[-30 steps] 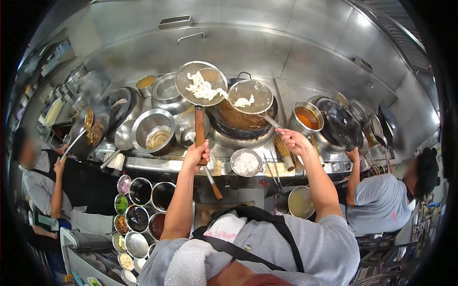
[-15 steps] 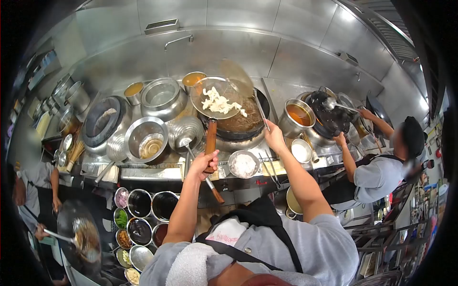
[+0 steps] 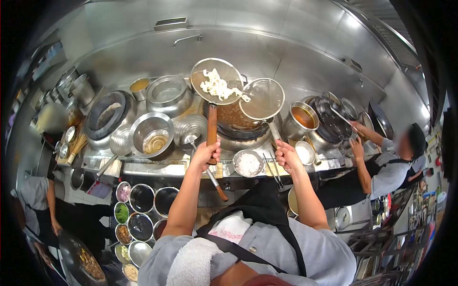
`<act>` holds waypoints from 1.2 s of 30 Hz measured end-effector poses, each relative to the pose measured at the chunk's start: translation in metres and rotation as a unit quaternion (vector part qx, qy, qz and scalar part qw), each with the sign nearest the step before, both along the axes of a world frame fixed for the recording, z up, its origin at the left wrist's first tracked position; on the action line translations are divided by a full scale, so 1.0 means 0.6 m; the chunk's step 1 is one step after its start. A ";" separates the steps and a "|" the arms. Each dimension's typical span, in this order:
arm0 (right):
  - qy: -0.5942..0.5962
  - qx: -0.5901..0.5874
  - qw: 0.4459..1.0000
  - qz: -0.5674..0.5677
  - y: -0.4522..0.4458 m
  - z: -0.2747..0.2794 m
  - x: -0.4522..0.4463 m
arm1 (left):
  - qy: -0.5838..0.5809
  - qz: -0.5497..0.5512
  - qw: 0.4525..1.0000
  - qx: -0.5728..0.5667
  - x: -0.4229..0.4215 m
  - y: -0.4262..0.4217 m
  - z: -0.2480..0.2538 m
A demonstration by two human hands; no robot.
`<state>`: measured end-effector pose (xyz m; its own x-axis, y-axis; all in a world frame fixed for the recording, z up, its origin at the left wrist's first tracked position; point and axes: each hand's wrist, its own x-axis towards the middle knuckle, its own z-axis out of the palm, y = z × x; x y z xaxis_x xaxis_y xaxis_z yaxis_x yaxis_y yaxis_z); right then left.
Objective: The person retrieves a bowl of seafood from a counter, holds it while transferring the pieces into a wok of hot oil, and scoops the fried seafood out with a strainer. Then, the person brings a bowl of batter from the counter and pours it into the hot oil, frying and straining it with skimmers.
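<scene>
My left hand (image 3: 208,155) is closed around the wooden handle (image 3: 212,125) of a round mesh strainer (image 3: 202,71). White, irregular pieces of food (image 3: 217,85) lie in this strainer. In my right hand (image 3: 288,156) is the metal handle of a second mesh strainer (image 3: 263,99), whose bowl looks bare. The two strainers' rims meet or nearly meet, and a white piece sits at that spot. Both are held above a wok (image 3: 234,117) of brown liquid, partly hidden by them.
Left of the wok are a perforated ladle (image 3: 191,131) and a steel pot (image 3: 151,135). A bowl of white powder (image 3: 248,163) and tongs (image 3: 273,171) lie in front. An orange-liquid pot (image 3: 304,116) is to the right. Co-workers (image 3: 389,167) stand at both sides.
The left strainer has risen farther from me, the white food still in it. The right strainer has swung down and rightward from beyond it, and my right hand has come closer to me.
</scene>
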<state>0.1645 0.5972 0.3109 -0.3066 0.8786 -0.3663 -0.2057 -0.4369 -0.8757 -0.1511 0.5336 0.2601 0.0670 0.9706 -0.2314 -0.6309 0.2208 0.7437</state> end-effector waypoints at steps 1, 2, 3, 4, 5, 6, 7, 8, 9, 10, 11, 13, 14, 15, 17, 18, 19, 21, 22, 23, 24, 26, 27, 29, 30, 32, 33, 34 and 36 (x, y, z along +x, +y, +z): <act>-0.011 0.011 1.000 0.001 0.003 0.002 -0.001 | 0.022 0.008 1.000 -0.003 -0.001 -0.003 -0.006; -0.012 0.018 1.000 0.000 0.006 0.004 -0.005 | 0.044 0.017 0.999 -0.008 -0.002 -0.008 -0.013; -0.026 0.030 0.999 0.013 0.007 0.006 -0.011 | 0.040 0.020 0.999 -0.005 -0.004 -0.013 -0.020; -0.040 0.044 0.998 0.027 0.007 0.014 -0.019 | 0.036 0.032 0.999 -0.005 -0.004 -0.020 -0.022; -0.043 0.046 0.997 0.040 0.011 0.015 -0.028 | 0.032 0.029 0.999 -0.010 -0.004 -0.027 -0.023; -0.071 0.075 0.993 0.059 0.014 0.015 -0.038 | 0.027 0.028 0.999 -0.015 -0.003 -0.033 -0.024; -0.099 0.103 0.987 0.079 0.018 0.017 -0.049 | 0.021 0.030 0.999 -0.027 -0.001 -0.037 -0.028; -0.101 0.104 0.985 0.092 0.027 0.016 -0.062 | 0.016 0.043 0.999 -0.027 0.000 -0.044 -0.031; -0.149 0.155 0.971 0.105 0.038 0.007 -0.073 | -0.021 0.033 0.999 -0.029 0.002 -0.052 -0.033; -0.194 0.206 0.952 0.116 0.052 -0.009 -0.084 | -0.057 0.021 0.998 -0.030 0.005 -0.060 -0.033; -0.279 0.379 0.876 0.102 0.076 -0.058 -0.101 | -0.092 0.017 0.995 -0.045 0.005 -0.070 -0.033; -0.263 0.463 0.843 0.077 0.113 -0.120 -0.130 | -0.113 0.026 0.993 -0.037 0.003 -0.088 -0.043; -0.209 0.417 0.881 0.083 0.105 -0.119 -0.154 | -0.133 0.025 0.990 -0.029 0.003 -0.097 -0.042; -0.203 0.416 0.881 0.093 0.100 -0.116 -0.176 | -0.136 0.034 0.990 -0.034 0.003 -0.107 -0.040; -0.077 0.295 0.949 0.075 0.092 -0.107 -0.216 | -0.132 0.063 0.989 -0.027 0.000 -0.129 -0.029; -0.071 0.292 0.950 0.086 0.092 -0.102 -0.232 | -0.128 0.080 0.988 -0.016 -0.003 -0.139 -0.025; -0.061 0.253 0.962 0.080 0.092 -0.098 -0.250 | -0.118 0.096 0.988 -0.019 -0.012 -0.150 -0.021; -0.036 0.182 0.978 0.098 0.100 -0.116 -0.280 | -0.071 0.138 0.987 -0.039 -0.023 -0.179 0.005; -0.026 0.177 0.978 0.110 0.096 -0.122 -0.297 | -0.029 0.165 0.984 -0.058 -0.029 -0.192 0.015; 0.020 0.133 0.982 0.132 0.090 -0.130 -0.314 | -0.001 0.190 0.979 -0.070 -0.038 -0.207 0.020; 0.064 0.089 0.982 0.151 0.083 -0.139 -0.329 | 0.014 0.214 0.974 -0.075 -0.046 -0.222 0.021; 0.098 0.060 0.979 0.166 0.058 -0.155 -0.367 | 0.016 0.244 0.967 -0.075 -0.061 -0.251 0.019; 0.109 0.050 0.979 0.164 0.039 -0.162 -0.385 | 0.001 0.256 0.964 -0.064 -0.067 -0.266 0.016; 0.125 0.034 0.977 0.169 0.011 -0.178 -0.415 | 0.012 0.287 0.955 -0.075 -0.072 -0.294 0.019; 0.149 0.024 0.971 0.183 0.002 -0.191 -0.428 | 0.012 0.299 0.951 -0.082 -0.075 -0.307 0.020; 0.112 -0.005 0.969 0.219 -0.010 -0.226 -0.453 | 0.022 0.306 0.948 -0.086 -0.083 -0.331 0.016; 0.095 -0.006 0.964 0.248 -0.018 -0.251 -0.467 | 0.025 0.311 0.946 -0.084 -0.089 -0.341 0.015; 0.100 -0.053 0.958 0.262 -0.036 -0.257 -0.476 | 0.028 0.301 0.949 -0.091 -0.093 -0.345 0.020; 0.091 -0.130 0.945 0.284 -0.082 -0.267 -0.498 | 0.017 0.313 0.947 -0.073 -0.096 -0.351 0.028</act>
<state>-0.1345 0.5478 0.1507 -0.7812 0.4396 -0.4433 -0.0094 -0.7183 -0.6956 -0.2090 0.3230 0.2769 -0.5198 0.7755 -0.3583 -0.6491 -0.0859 0.7558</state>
